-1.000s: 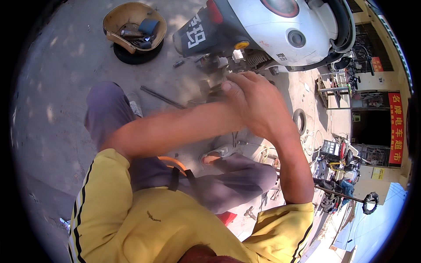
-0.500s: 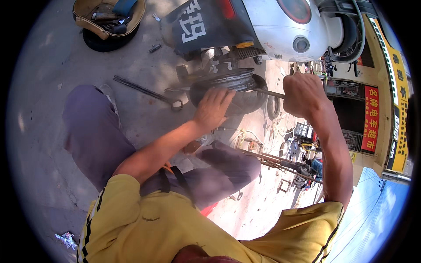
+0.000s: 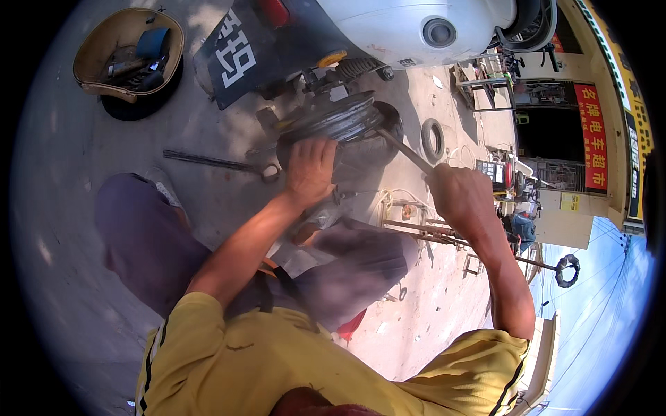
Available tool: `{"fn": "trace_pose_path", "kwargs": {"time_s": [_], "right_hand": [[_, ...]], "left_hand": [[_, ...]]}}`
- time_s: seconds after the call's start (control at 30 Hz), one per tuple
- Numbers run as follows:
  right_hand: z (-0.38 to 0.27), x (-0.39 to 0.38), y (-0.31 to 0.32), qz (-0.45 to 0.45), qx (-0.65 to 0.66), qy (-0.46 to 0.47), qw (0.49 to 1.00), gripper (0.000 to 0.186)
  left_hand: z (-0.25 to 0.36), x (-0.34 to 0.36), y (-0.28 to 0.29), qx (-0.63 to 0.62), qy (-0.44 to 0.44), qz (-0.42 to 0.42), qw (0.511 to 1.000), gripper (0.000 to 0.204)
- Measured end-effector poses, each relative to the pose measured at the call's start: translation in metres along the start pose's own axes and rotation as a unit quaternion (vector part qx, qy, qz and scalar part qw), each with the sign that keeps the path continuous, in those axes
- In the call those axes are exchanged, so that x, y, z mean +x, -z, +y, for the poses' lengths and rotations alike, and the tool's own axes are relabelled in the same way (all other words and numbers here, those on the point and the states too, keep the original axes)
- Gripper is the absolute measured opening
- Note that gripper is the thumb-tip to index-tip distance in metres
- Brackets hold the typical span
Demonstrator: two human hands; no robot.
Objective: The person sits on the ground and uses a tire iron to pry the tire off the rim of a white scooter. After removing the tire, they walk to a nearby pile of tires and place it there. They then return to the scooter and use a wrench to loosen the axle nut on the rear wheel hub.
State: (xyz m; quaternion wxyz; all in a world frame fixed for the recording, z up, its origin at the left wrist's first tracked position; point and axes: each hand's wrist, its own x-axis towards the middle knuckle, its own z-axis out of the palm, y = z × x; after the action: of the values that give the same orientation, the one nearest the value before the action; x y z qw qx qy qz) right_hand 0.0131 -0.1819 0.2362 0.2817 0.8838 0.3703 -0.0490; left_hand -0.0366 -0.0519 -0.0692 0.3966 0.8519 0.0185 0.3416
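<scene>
Right hand (image 3: 463,194): clenched in a fist about the near end of a metal bar (image 3: 406,150). The bar runs forward and leftward from this grip, its far end meeting the right side of the wheel (image 3: 340,119). The wheel, a grey metal rim with black tyre, is therefore ahead and left of the fist. Contact at the bar's tip is too small to assess in detail.

Left hand (image 3: 310,172): unclenched, fingers extended and laid against the near side of the wheel, left of the right grip.

Further left of the left hand, dark rods (image 3: 211,161) lie on the ground. Beyond the right fist, a loose tyre (image 3: 432,140) lies on the paving. Ahead of both hands, past the wheel, stands a white and dark grey scooter (image 3: 409,28). Forward and far left of the left hand, a tan container (image 3: 89,55) holds a blue item (image 3: 152,43) and dark pieces.
</scene>
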Motion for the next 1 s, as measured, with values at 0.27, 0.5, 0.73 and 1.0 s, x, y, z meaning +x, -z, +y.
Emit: {"fn": "trace_pose_path", "kwargs": {"time_s": [0.27,0.5,0.73,1.0], "right_hand": [[0.006,-0.007,-0.018,0.036,0.055,-0.002,0.998,0.027],[0.003,-0.040,-0.064,0.010,0.110,-0.076,0.991,0.025],[0.002,-0.050,-0.089,0.047,0.199,-0.115,0.972,0.020],[-0.023,-0.065,-0.132,0.112,0.257,-0.138,0.950,0.017]], "left_hand": [[0.000,0.000,0.001,0.018,-0.002,-0.019,1.000,0.101],[0.002,-0.002,-0.003,0.023,0.000,-0.025,0.999,0.105],[0.004,-0.006,-0.008,0.031,0.008,-0.026,0.999,0.106],[0.003,-0.014,-0.010,0.032,-0.001,0.004,0.999,0.101]]}}
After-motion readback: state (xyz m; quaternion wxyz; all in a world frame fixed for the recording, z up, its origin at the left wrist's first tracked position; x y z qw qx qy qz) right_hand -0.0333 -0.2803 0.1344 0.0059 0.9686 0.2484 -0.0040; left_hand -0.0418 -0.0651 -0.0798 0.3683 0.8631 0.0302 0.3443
